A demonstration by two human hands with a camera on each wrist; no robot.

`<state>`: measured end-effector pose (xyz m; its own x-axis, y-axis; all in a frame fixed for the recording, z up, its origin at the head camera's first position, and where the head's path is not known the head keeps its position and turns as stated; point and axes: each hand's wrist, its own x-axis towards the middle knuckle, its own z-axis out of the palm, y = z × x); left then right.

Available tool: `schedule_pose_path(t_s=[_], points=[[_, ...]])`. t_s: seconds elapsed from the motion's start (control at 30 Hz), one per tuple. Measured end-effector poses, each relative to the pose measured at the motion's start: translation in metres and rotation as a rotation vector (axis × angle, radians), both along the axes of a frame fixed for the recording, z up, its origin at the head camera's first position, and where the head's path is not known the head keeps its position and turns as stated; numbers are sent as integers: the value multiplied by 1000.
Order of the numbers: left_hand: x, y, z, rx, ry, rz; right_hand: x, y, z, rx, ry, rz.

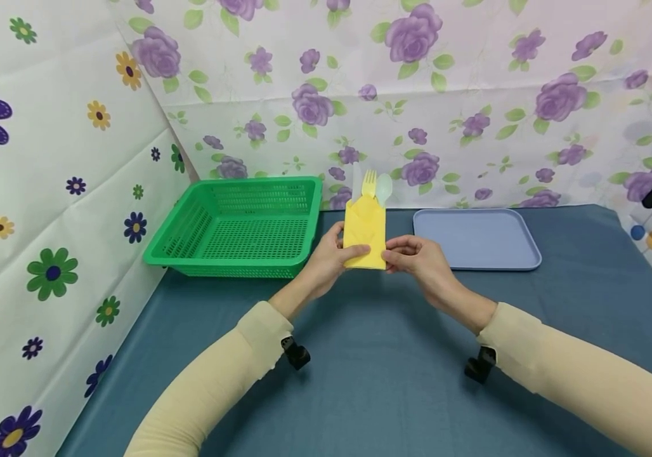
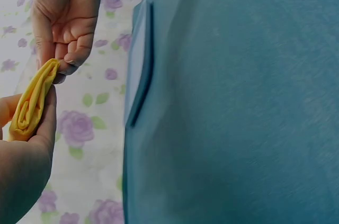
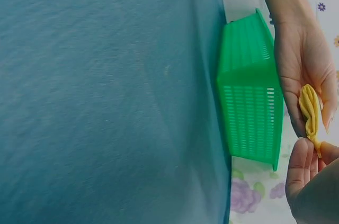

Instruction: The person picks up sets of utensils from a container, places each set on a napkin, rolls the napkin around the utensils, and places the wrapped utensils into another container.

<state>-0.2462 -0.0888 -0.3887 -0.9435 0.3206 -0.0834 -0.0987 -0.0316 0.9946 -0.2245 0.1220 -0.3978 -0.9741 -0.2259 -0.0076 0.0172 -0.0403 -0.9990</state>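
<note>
A folded yellow napkin stands upright as a pocket in the head view, raised off the table. A yellow fork, a pale spoon and a whitish knife stick out of its top. My left hand grips the napkin from the left, thumb across its front and fingers behind. At the lower right edge, my right hand pinches the napkin between thumb and fingers. The left wrist view shows the napkin's layered bottom fold between the hands; the cutlery is hidden there.
A green plastic basket sits at the back left of the blue-covered table. To the back right lies a flat blue-grey tray. Flowered cloth hangs behind the table, with another patterned sheet along the left.
</note>
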Motion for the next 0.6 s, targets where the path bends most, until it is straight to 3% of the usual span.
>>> schedule_pose_path(t_s=[0.27, 0.6], points=[[-5, -23, 16, -12, -42, 22, -6, -23, 10, -45, 14, 9], [-12, -52, 25, -26, -57, 17, -17, -52, 14, -114, 16, 17]])
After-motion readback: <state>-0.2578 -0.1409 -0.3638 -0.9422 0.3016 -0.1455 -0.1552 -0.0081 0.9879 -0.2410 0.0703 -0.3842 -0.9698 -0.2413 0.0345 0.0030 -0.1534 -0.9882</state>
